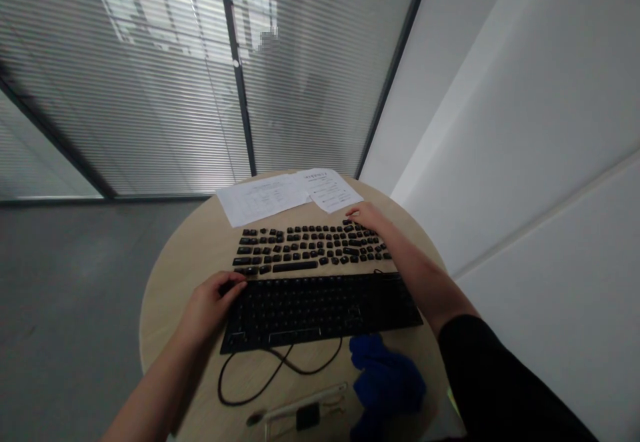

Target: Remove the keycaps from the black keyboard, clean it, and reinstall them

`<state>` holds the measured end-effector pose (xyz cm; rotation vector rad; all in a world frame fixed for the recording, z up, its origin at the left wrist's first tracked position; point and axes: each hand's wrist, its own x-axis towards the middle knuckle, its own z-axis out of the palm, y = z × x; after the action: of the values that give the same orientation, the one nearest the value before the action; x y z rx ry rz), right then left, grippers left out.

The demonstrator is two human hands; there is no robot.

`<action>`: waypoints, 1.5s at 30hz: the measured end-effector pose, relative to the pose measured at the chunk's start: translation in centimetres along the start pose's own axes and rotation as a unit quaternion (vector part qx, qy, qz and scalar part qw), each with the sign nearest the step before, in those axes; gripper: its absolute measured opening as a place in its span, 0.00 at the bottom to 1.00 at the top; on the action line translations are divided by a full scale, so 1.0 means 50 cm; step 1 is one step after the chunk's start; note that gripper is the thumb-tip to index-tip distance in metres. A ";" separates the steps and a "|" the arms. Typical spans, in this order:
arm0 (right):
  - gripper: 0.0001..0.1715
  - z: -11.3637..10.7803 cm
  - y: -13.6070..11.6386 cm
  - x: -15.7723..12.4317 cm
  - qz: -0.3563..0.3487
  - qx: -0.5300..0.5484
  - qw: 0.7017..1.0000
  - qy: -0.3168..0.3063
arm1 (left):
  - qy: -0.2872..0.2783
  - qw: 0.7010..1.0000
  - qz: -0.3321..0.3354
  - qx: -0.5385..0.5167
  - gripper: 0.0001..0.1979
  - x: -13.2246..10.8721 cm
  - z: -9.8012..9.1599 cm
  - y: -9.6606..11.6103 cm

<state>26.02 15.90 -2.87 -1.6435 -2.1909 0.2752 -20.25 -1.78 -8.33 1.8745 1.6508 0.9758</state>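
Observation:
A black keyboard base (320, 309) with its keycaps off lies on a round wooden table (170, 295). Beyond it, many loose black keycaps (310, 249) are laid out in rows. My left hand (213, 305) rests on the keyboard's left end, fingers curled around the upper left corner. My right hand (367, 217) reaches over to the far right of the keycap rows, fingers bent down onto a keycap there; whether it grips one I cannot make out.
Two printed paper sheets (285, 197) lie at the table's far edge. The keyboard's cable (270, 369) loops near the front edge, beside a blue cloth (385, 379) and a small brush-like tool (300, 412). Glass walls with blinds stand behind; a white wall is at right.

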 end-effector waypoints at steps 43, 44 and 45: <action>0.11 0.066 -0.160 -0.349 -0.138 0.057 0.986 -0.075 | -0.016 1.000 0.007 0.012 0.20 -0.005 0.003 -0.007; 0.10 0.064 -0.161 -0.348 -0.140 0.039 0.986 -0.076 | -0.017 1.000 0.006 0.012 0.20 -0.005 0.003 -0.008; 0.10 0.060 -0.160 -0.345 -0.144 0.028 0.986 -0.075 | -0.015 1.000 0.006 0.011 0.20 -0.005 0.003 -0.008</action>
<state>21.88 -2.67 -5.78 -1.2929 -2.4721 0.3844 -20.41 -1.93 -8.79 1.9067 1.6406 0.9335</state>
